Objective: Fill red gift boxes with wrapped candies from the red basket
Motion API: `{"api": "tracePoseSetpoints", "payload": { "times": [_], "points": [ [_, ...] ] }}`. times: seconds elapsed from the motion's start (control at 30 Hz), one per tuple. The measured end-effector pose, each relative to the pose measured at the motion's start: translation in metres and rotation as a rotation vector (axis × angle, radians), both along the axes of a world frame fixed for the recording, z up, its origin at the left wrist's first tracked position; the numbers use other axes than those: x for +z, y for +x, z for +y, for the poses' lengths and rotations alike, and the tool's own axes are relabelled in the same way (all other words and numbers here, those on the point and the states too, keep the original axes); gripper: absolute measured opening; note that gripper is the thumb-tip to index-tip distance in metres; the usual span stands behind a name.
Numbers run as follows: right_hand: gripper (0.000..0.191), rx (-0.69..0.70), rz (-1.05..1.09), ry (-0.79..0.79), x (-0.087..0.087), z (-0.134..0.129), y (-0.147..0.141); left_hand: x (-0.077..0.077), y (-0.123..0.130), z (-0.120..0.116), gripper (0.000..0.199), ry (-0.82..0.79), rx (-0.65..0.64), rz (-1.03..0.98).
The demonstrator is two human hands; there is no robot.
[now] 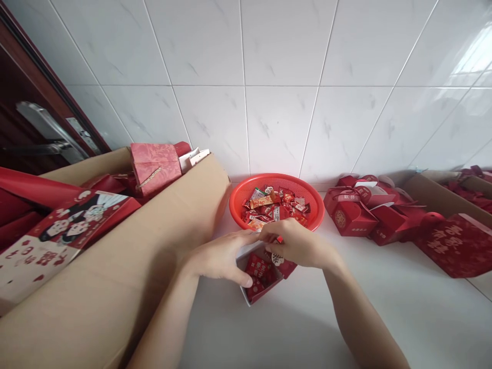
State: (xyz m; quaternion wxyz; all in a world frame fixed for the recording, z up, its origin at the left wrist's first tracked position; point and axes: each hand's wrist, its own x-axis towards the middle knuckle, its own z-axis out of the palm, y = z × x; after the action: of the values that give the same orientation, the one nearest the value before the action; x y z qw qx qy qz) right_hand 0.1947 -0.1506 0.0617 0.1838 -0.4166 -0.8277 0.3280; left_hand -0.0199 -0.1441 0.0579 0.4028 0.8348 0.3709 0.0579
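Note:
A small red gift box (264,289) with a white inside edge sits tilted on the white surface, its top unfolded. Red wrapped packets (258,270) lie inside it. My left hand (223,260) grips the box at its left side, thumb over the near edge and fingers along the back. With fingers curled, my right hand (298,243) holds the box's red flap (282,265), which bears a pale round emblem; its fingertips are partly hidden. Just behind both hands stands a red plastic basket (234,202) of mixed wrapped sweets (269,202).
At left, a large cardboard carton (169,230) holds red gift bags and boxes, including a printed box (77,225). Several folded red boxes (351,218) sit on the right, near another carton (434,192). A tiled wall (282,123) closes the back; a door handle (49,128) shows far left.

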Motion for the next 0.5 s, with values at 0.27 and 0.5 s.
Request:
{"api": "tracePoseSetpoints", "payload": {
  "times": [0.27,0.5],
  "points": [
    [0.023,-0.131,0.346,0.162,-0.002,-0.007,-0.014,0.000,0.003,0.001,0.049,-0.017,0.021,0.053],
    [0.027,-0.160,0.410,0.296,-0.006,-0.009,-0.026,-0.007,0.006,0.003,0.029,-0.040,-0.007,0.028]
  ]
}}
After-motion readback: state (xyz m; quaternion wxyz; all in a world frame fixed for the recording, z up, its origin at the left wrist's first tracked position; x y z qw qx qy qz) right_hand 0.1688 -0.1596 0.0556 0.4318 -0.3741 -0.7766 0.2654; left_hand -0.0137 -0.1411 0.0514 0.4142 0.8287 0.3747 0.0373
